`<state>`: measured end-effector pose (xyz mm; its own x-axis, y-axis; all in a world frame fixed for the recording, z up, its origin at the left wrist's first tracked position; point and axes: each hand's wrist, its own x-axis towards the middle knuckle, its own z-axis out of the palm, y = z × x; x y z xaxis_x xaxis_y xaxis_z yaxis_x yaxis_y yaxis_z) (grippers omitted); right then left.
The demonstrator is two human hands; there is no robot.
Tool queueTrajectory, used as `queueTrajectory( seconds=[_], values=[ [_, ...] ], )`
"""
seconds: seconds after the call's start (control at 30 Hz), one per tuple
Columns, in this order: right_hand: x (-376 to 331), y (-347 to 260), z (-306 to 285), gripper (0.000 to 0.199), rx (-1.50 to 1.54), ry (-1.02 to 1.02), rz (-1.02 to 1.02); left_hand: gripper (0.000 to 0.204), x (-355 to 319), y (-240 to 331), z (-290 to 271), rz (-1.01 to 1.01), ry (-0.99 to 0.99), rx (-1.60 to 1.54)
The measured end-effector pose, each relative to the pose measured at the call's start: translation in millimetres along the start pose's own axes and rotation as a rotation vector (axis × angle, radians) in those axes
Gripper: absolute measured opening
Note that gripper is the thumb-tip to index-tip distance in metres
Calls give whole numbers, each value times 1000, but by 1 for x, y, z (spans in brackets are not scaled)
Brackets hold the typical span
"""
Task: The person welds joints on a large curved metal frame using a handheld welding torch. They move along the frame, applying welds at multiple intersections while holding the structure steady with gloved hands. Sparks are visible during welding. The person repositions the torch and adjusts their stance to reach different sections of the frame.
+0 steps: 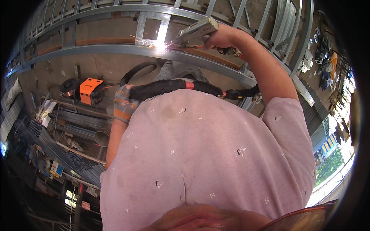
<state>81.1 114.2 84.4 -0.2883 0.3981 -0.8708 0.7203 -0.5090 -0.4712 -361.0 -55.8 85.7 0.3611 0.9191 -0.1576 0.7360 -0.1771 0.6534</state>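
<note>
My right hand (224,37), bare, is closed around a welding torch (194,46), partly hidden by the hand. A long grey box-shaped piece (198,30) lies along the torch's upper side, also at the hand. A bright arc with sparks (160,47) burns at the torch's tip, against a galvanized steel frame (115,49) where a short upright meets the long rail. My left hand (125,101), in a grey and orange glove, is low by my left side, closed on a thick black cable (160,87) with red bands that crosses in front of my body.
An orange machine (91,91) stands on the floor at left, beside a wire spool (68,87). Below them lie racks of metal tubes (79,129). More steel bars of the frame (266,23) stretch away at upper right. Scraps (308,57) litter the far right floor.
</note>
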Motion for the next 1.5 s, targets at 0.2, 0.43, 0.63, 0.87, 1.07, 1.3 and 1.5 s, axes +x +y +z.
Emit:
queueTrajectory(
  seconds=[0.2,0.43,0.63,0.87,1.07,1.3,1.5],
  values=[
    [-18,18,-18,21,115,47,-38,32,16,10,-14,21,20,-55],
    [-42,2,-27,22,237,175,-54,31,29,-16,-37,64,35,-45],
    [-44,-49,-11,30,288,218,-75,39,39,-53,-68,242,38,102],
    [-3,-140,21,37,300,246,-176,39,33,-158,-106,182,23,60],
    [52,-226,50,40,231,234,-133,36,16,-202,-158,55,37,-79],
    [114,-314,79,43,91,155,-247,42,-3,-236,-190,19,14,-1],
    [159,-339,86,45,35,124,-245,43,1,-229,-219,-75,-54,-90]
  ],
)
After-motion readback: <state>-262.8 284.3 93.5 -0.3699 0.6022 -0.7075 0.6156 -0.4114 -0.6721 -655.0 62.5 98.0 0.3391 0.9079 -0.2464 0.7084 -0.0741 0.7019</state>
